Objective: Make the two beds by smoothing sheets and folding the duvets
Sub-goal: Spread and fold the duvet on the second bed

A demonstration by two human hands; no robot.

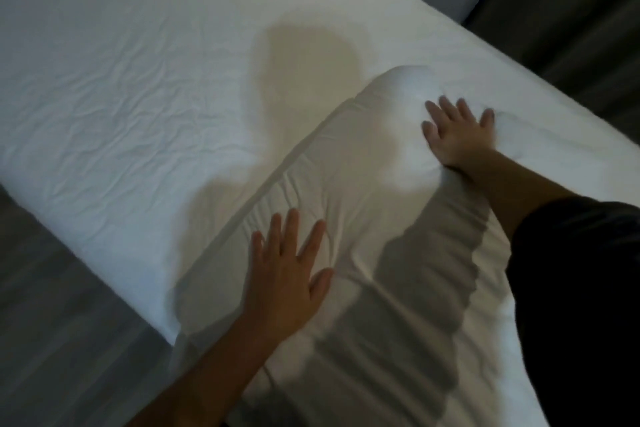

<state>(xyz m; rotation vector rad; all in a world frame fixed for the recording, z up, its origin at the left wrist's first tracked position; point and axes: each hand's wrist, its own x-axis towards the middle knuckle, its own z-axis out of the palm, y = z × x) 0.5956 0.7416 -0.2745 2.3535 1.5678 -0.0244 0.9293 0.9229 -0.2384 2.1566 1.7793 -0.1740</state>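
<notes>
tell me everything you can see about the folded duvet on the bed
The duvet is white, soft and puffy, folded into a thick band lying diagonally across the near end of the bed's creased white sheet. Its far edge is a rounded fold with a seamed border; its surface is wrinkled and partly shadowed. The left hand and right hand press flat on it, fingers spread.

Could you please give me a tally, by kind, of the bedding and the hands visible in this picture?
Hands: 2, the left hand and the right hand, both flat on the duvet
Folded white duvets: 1
White sheets: 1
Total: 4
</notes>
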